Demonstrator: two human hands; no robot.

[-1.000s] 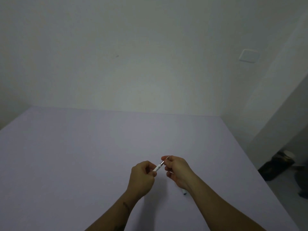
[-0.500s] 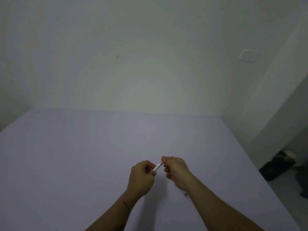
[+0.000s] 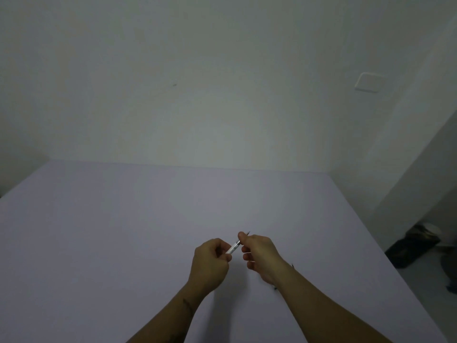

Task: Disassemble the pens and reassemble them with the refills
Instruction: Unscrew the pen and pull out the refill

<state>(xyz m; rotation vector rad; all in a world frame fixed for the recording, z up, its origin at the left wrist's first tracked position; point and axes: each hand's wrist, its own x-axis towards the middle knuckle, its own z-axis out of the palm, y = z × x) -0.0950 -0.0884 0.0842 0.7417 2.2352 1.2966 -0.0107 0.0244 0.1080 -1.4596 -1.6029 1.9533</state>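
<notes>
A slim white pen (image 3: 234, 247) with a silvery tip end is held above the pale lilac table (image 3: 123, 231), slanting up to the right. My left hand (image 3: 210, 263) is closed around its lower barrel. My right hand (image 3: 259, 253) pinches its upper tip end between thumb and forefinger, and a fine point (image 3: 248, 233) pokes out above the fingers. A small dark piece (image 3: 274, 288) lies on the table under my right wrist, mostly hidden by the forearm.
The table reaches a plain white wall at the back. Its right edge drops to a floor where a dark bag (image 3: 413, 246) lies. A white wall switch (image 3: 369, 82) sits high on the right.
Both hands have stayed nearly in place. My right hand has slid slightly closer to my left along the pen, and its fingers have shifted on the tip end.
</notes>
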